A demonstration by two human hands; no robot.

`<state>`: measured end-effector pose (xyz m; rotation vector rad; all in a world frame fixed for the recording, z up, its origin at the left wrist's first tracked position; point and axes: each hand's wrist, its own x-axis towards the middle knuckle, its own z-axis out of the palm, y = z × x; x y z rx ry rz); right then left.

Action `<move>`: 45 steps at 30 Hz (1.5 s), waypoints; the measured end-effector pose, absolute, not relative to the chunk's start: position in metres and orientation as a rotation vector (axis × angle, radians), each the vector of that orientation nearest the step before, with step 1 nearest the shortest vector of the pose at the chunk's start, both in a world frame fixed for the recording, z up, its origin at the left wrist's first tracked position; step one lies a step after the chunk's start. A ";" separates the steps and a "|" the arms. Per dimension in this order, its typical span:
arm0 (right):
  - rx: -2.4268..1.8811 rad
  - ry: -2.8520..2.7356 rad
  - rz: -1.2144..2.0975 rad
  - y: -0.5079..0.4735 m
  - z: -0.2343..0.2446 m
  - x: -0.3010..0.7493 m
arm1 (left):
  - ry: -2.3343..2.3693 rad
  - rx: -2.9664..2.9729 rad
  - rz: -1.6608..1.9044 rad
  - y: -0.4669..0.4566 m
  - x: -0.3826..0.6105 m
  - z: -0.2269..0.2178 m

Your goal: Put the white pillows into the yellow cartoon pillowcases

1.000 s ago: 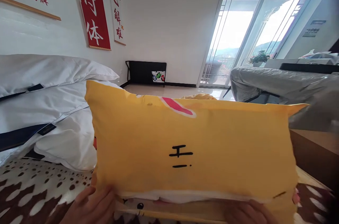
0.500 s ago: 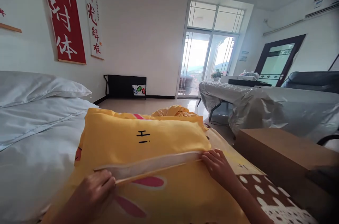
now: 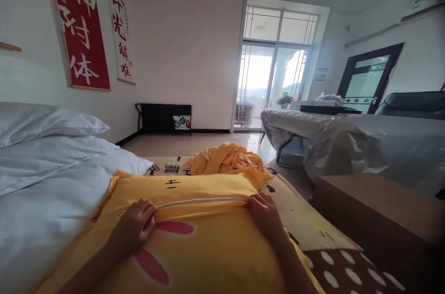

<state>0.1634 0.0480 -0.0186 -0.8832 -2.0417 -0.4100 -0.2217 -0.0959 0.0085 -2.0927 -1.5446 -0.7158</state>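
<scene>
1. Head camera view: a person kneeling or leaning over a bed works on a yellow pillow (image 3: 194, 243) printed with pink rabbit-ear shapes. It lies flat across the bed in front of them, its long side running left to right.

2. The left hand (image 3: 137, 225) is curled shut on the near left end of the pillow's white opening edge (image 3: 203, 201), fingers bent over the fabric.

3. The right hand (image 3: 264, 210) sits at the opposite end of that edge, fingertips on the seam. Whether it pinches the cloth or only presses on it cannot be told from this angle.

4. With the hands set well apart, one at each end, the strip between them is drawn into a taut, nearly straight line. The mattress carries the pillow's weight, so neither hand has to lift it.

5. Just beyond the pillow lies a crumpled yellow cloth (image 3: 227, 159), loose and bunched, touching or nearly touching its far edge.

6. White pillows (image 3: 52, 169) are stacked to the left, against the yellow pillow's side.

7. A brown bed cover (image 3: 351, 278) with pale spots shows at lower right, beside a cardboard box (image 3: 375, 210).

8. Red banners (image 3: 78, 25) hang on the left wall. Plastic-wrapped furniture (image 3: 347, 141) stands near the glass doors (image 3: 267, 85).
</scene>
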 end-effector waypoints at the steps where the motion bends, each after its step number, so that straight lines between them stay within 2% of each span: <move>1: -0.867 -1.994 -0.473 0.048 -0.021 0.164 | -1.547 -2.144 -0.672 -0.089 -0.208 0.011; 6: -0.874 -1.882 -0.648 0.047 -0.021 0.164 | -1.659 -2.439 -0.519 -0.048 -0.126 0.024; 13: -0.868 -1.936 -0.480 0.052 -0.030 0.164 | -1.549 -2.542 -0.459 0.000 -0.041 0.035; 16: -0.946 -1.979 -0.325 0.051 -0.028 0.164 | -1.422 -2.511 -0.368 0.008 -0.021 0.033; 22: -1.252 -1.846 0.384 0.038 -0.009 0.165 | -0.999 -2.333 -0.244 0.006 -0.005 0.010; 24: -1.425 -1.755 0.452 0.034 -0.005 0.163 | -0.914 -2.283 -0.301 0.003 -0.005 -0.001; 29: -1.653 -1.719 0.382 0.030 -0.009 0.151 | -0.804 -2.272 -0.331 -0.001 -0.005 -0.014; 32: -1.539 -1.656 0.508 0.034 -0.014 0.149 | -0.840 -2.346 -0.268 -0.003 -0.003 -0.014; 35: -1.316 -1.490 0.869 0.041 -0.018 0.151 | -1.012 -2.479 -0.211 -0.006 -0.003 -0.005; 38: -1.116 -1.215 1.211 0.044 -0.018 0.152 | -1.375 -2.609 -0.288 -0.007 -0.006 0.012; 41: -1.021 -1.098 1.331 0.044 -0.015 0.151 | -1.603 -2.612 -0.406 -0.003 -0.004 0.031; 45: -0.960 -1.029 1.401 0.040 -0.009 0.153 | -1.676 -2.630 -0.641 0.009 0.011 0.049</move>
